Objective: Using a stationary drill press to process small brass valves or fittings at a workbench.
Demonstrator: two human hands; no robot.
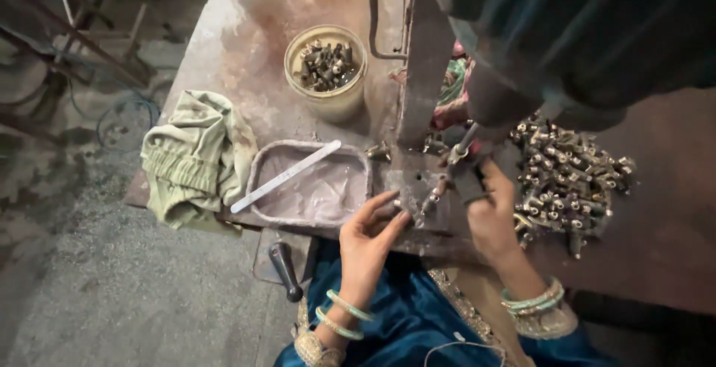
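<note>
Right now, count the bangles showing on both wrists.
4: two pale green bangles on the left wrist, two on the right wrist. More may be hidden under the sleeve cuffs.

workshop; rusty workbench [246,46]; press frame [425,68]; heap of brass fittings [570,180]

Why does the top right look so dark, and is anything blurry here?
Head view: the machine at top right is close to the lens, dim and soft; light falls mostly on the bench and tub; the left hand and right hand are fairly sharp; straight edges bow towards the corners from the wide lens.
</note>
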